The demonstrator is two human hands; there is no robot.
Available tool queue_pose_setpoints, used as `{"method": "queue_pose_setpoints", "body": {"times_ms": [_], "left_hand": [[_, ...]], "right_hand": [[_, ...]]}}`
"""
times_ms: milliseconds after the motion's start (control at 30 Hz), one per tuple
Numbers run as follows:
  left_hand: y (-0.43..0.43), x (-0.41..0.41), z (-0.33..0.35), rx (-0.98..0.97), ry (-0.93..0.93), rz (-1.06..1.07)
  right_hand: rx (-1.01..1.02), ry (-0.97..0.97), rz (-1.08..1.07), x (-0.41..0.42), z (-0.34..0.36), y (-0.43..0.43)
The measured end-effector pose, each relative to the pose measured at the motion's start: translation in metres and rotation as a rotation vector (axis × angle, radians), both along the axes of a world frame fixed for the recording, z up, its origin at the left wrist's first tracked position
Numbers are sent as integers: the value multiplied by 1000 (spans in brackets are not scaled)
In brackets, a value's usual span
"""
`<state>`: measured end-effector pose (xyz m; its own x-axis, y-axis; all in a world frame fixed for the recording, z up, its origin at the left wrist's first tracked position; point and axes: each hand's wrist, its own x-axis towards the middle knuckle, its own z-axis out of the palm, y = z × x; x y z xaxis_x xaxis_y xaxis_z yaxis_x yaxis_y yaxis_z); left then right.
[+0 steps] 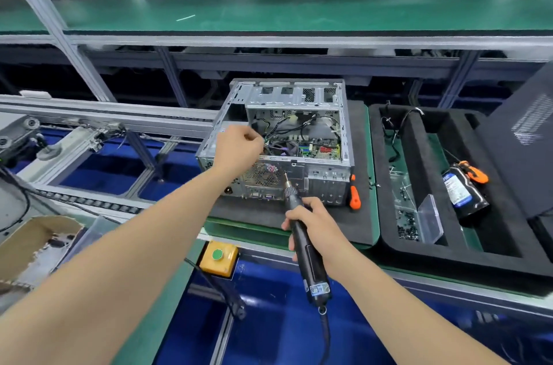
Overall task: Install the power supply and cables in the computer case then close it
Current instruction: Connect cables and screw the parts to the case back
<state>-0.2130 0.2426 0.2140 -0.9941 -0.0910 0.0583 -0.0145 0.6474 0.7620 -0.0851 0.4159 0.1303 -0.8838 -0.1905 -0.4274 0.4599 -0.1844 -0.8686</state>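
Far left: one torn cardboard box (39,242). Next, one yellow switch box (219,257) with one green button. At centre, one open computer case (299,95) on a dark mat, cables (302,122) exposed, power supply (263,176) behind the mesh grille at its near left corner. Left hand (239,146) curled at the case's left edge beside the cables; cannot tell whether holding any. Right hand (317,227) wrapped firmly round one black electric screwdriver (308,263), bit touching the rear panel. Two orange handles: one orange-handled screwdriver (355,197) just right of the case, one second orange tool (475,173) in the black foam tray (449,257).
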Motion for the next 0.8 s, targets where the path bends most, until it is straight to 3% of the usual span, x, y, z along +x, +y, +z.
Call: {"method": "queue_pose_setpoints", "body": {"times_ms": [67,200,300,433,600,800], "left_hand": [[2,-22,10,-218,127,-156],[10,-74,5,-660,-141,-622],[13,-92,-3,-800,-280,-810],[9,-102,-10,-748,-258,-856],[-8,-109,-5,-354,-523,-826],[-18,-104,6,-345,-621,-981]], "right_hand": [[14,-8,-10,3,-2,-2],[31,-25,-63,13,-4,-8],[52,-24,-103,19,-5,-13],[80,-19,-145,27,-6,-24],[76,-13,-196,35,-7,-40],[42,3,-229,37,-6,-53]]}}
